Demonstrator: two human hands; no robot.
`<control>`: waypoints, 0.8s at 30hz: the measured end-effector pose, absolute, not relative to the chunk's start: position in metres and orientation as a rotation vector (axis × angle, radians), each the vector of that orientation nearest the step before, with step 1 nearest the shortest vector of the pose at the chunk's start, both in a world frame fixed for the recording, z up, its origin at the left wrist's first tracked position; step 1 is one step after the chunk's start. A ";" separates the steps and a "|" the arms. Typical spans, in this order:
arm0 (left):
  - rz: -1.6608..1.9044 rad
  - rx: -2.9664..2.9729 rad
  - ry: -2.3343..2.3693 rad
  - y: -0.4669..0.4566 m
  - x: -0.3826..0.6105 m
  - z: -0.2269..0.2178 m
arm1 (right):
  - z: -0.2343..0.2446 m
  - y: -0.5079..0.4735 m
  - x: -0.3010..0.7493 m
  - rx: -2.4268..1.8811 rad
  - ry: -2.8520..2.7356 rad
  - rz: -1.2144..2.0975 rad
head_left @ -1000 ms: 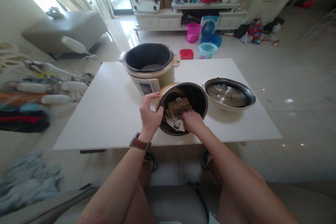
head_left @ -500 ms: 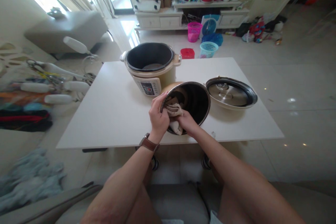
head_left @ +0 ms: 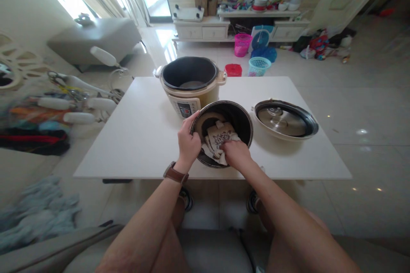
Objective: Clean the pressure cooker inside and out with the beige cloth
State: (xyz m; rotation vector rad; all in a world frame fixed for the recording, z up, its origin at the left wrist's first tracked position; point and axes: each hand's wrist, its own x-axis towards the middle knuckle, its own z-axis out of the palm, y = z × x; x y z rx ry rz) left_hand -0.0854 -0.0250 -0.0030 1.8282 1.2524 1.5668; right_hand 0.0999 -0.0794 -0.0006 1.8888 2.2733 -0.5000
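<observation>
My left hand grips the left rim of a dark inner pot, which is tilted so its mouth faces me. Inside the mouth, my right hand is closed on a beige cloth with dark printing. The cloth lies bunched against the pot's inner wall, and part of my right fingers is hidden in it. Behind the pot stands the electric cooker body, its top uncovered and a control panel on its front. To the right, the cooker lid rests with its metal underside up.
All this is on a white table. Beyond it on the floor are a pink basket, a light blue basket and a red container. A white lamp-like fixture with cables stands at the left.
My right hand has moved deeper into the pot, and the cloth is more spread out, its printing now showing. The pot mouth is turned slightly more upward; the camera view has shifted a little.
</observation>
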 end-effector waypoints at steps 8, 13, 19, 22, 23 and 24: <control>1.638 1.842 1.209 -0.035 -0.074 -0.009 | -0.002 -0.080 0.102 1.945 2.207 -0.515; 1.666 1.823 1.221 -0.044 -0.064 -0.014 | -0.009 -0.080 0.106 2.066 2.199 -0.573; 1.713 1.850 1.137 -0.054 -0.053 -0.020 | -0.037 -0.073 0.087 2.394 2.283 -1.355; 1.710 1.843 1.146 -0.055 -0.052 -0.024 | -0.044 -0.070 0.079 2.454 2.310 -1.646; 1.703 1.828 1.162 -0.054 -0.052 -0.025 | -0.043 -0.070 0.079 2.395 2.338 -1.613; 1.699 1.814 1.180 -0.052 -0.053 -0.025 | -0.040 -0.071 0.080 2.311 2.368 -1.526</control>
